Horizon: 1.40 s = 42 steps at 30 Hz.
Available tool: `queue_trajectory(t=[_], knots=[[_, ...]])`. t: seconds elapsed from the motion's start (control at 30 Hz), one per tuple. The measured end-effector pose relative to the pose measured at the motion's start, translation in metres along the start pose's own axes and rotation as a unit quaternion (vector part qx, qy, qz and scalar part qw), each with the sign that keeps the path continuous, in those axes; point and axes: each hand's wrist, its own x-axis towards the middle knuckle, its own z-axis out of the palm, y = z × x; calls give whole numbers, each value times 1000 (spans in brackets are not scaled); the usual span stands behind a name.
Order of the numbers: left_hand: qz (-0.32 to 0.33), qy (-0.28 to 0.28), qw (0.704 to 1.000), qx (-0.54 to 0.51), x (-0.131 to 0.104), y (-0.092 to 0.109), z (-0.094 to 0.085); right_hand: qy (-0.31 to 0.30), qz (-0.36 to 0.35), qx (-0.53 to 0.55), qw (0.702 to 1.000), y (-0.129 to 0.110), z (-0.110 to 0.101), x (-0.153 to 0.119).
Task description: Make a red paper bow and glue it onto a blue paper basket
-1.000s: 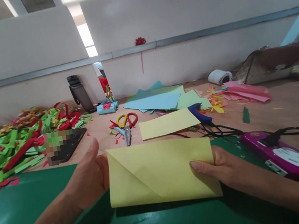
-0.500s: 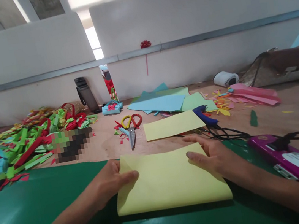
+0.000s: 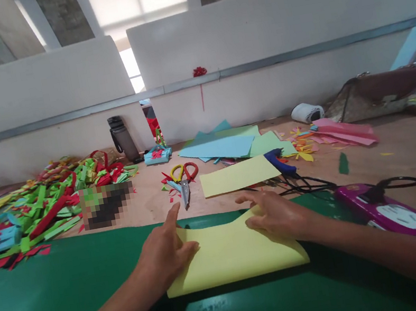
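Note:
A folded sheet of yellow paper lies over the green mat, its rounded fold toward me. My left hand grips its left side, thumb on top and index finger pointing past the far edge. At the far right corner, my right hand pinches the paper between thumb and fingers; some of those fingertips are hidden behind it. Beyond the far edge lie scissors with one yellow and one red handle. A second yellow sheet rests just past my right hand, beside a blue-handled tool.
A purple power strip with black cables sits at right. Cut paper strips heap up at left, near a grey bottle. Blue and green sheets, a small blue paper bag and a handbag stand farther back.
Both hands have shifted inward along the paper's far edge, the right one more. The left index finger has straightened forward. My view has tilted up slightly.

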Motion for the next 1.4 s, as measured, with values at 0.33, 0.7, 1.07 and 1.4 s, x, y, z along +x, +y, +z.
queue_trajectory(t=[0.33,0.7,1.07,1.4], knots=[[281,-95,942,156,-23,46,30,17,-50,-12,999,8,12,-6],[223,-198,951,84,-30,36,27,12,-36,-10,999,12,15,-1],[228,-205,948,85,-26,32,30,-9,32,24,999,21,16,3],[255,-181,944,106,-27,28,37,-39,26,26,999,18,15,1]])
